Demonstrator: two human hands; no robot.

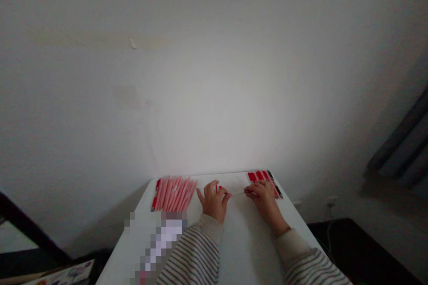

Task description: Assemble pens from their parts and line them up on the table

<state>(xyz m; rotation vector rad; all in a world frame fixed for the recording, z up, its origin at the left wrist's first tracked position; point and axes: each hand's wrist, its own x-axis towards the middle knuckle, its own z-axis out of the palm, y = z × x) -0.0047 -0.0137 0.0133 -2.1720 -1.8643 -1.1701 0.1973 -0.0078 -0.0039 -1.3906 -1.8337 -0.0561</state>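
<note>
A slim, pale pen [237,193] lies crosswise between my two hands, just over the white table. My left hand [214,202] is closed in a pinch at its left end, where small red parts show by the fingers. At the other end, which looks dark and red, my right hand [265,197] pinches it between thumb and fingers. To the left lies a row of pink pen barrels [175,193], packed side by side, with red pieces at their left edge. Beyond my right hand are several red pen parts [257,176] with black ends, partly hidden by that hand.
The white table [234,249] stands against a plain wall [214,75]. A blurred-out, pixelated object [163,240] lies left of my left forearm. A dark curtain [404,156] hangs at right, near a wall socket [331,201] with a cable.
</note>
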